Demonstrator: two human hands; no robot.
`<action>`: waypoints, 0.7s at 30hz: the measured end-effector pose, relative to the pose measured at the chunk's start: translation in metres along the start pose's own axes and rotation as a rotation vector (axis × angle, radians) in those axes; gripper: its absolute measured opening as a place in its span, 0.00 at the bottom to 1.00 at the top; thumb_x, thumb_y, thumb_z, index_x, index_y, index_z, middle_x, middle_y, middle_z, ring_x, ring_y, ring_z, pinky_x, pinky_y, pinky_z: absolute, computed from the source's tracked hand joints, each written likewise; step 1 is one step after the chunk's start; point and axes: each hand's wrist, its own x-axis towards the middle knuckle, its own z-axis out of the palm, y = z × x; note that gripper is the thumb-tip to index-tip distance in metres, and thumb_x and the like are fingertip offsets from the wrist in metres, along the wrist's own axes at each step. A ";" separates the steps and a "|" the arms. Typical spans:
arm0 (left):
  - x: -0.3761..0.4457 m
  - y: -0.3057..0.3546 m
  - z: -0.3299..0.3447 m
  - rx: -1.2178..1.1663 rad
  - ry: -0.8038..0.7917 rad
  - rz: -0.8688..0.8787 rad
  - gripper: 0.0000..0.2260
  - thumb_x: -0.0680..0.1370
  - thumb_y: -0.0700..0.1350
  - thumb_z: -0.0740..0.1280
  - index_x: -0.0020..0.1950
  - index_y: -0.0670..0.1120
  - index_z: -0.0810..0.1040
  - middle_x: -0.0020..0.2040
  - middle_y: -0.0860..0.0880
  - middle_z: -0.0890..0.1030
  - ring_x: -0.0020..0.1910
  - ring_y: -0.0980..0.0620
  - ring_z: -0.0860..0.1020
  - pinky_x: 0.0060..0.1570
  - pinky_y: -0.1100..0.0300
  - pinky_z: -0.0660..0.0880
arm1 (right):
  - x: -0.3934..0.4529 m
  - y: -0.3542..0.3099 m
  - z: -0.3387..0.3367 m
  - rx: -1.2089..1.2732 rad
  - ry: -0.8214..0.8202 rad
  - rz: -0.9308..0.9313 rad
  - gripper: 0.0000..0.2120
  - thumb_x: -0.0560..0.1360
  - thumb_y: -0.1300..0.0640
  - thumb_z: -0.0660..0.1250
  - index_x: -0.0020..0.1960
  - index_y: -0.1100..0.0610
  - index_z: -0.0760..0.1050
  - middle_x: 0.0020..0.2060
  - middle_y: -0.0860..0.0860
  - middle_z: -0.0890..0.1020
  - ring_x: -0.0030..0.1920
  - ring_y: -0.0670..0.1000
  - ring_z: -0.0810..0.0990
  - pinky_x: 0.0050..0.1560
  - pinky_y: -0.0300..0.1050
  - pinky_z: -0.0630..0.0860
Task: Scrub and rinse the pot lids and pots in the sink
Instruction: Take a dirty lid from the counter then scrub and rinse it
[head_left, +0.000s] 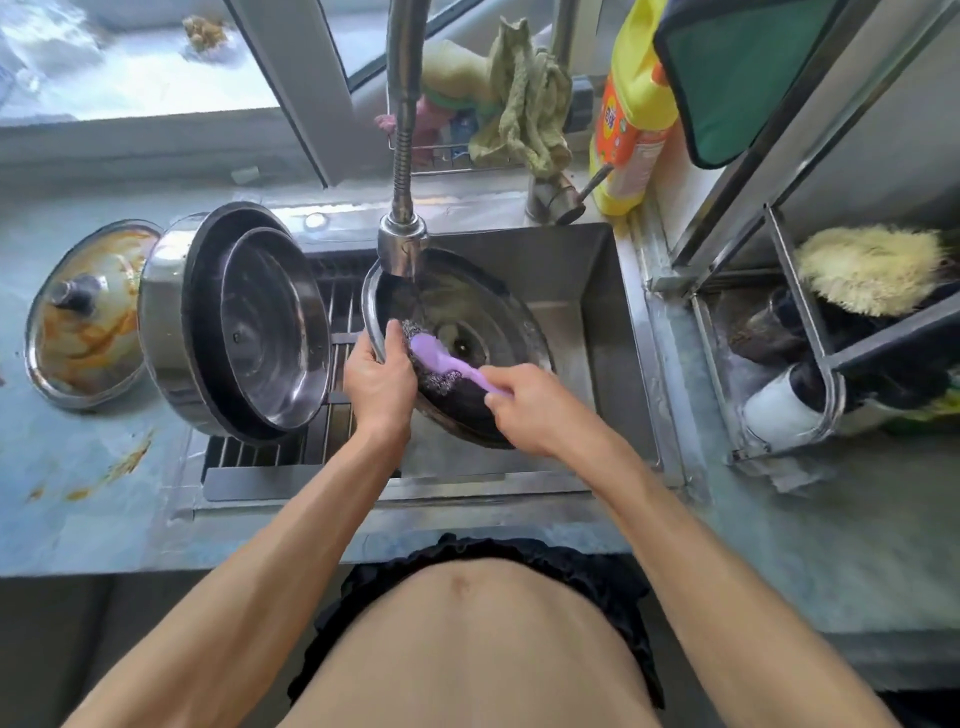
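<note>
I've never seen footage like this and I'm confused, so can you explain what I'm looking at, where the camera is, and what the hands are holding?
There is no machine here: a person is washing up, and the one picture comes from a camera worn on their head, looking down at their own arms. The left hand grips the rim of a round steel pot lid tilted in the steel sink, under the steel tap. The right hand holds a purple-handled scrubbing brush against the lid's inside. On the dark drying rack to the left, a steel pot leans on its side. Beside it, on the counter, lies another lid smeared with orange sauce. A yellow detergent bottle stands behind the sink.
</note>
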 end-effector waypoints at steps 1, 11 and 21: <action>-0.004 -0.002 0.001 0.004 -0.033 -0.015 0.11 0.84 0.50 0.65 0.46 0.46 0.80 0.39 0.54 0.81 0.36 0.62 0.77 0.43 0.62 0.75 | 0.007 -0.007 0.000 0.025 0.046 -0.034 0.07 0.77 0.58 0.58 0.47 0.54 0.74 0.40 0.56 0.79 0.44 0.61 0.76 0.43 0.51 0.74; -0.009 0.011 -0.024 -0.090 -0.098 0.023 0.10 0.81 0.37 0.66 0.41 0.46 0.79 0.36 0.49 0.82 0.36 0.55 0.79 0.39 0.59 0.81 | 0.065 0.024 -0.028 -0.287 0.239 0.186 0.18 0.78 0.61 0.59 0.67 0.55 0.72 0.58 0.60 0.78 0.57 0.64 0.78 0.51 0.52 0.72; 0.016 0.005 -0.006 0.017 0.073 0.023 0.14 0.83 0.47 0.65 0.37 0.48 0.72 0.33 0.54 0.73 0.31 0.60 0.70 0.40 0.60 0.71 | -0.010 0.019 -0.018 -0.093 -0.150 0.112 0.08 0.77 0.62 0.58 0.44 0.56 0.76 0.33 0.51 0.73 0.35 0.53 0.69 0.32 0.44 0.63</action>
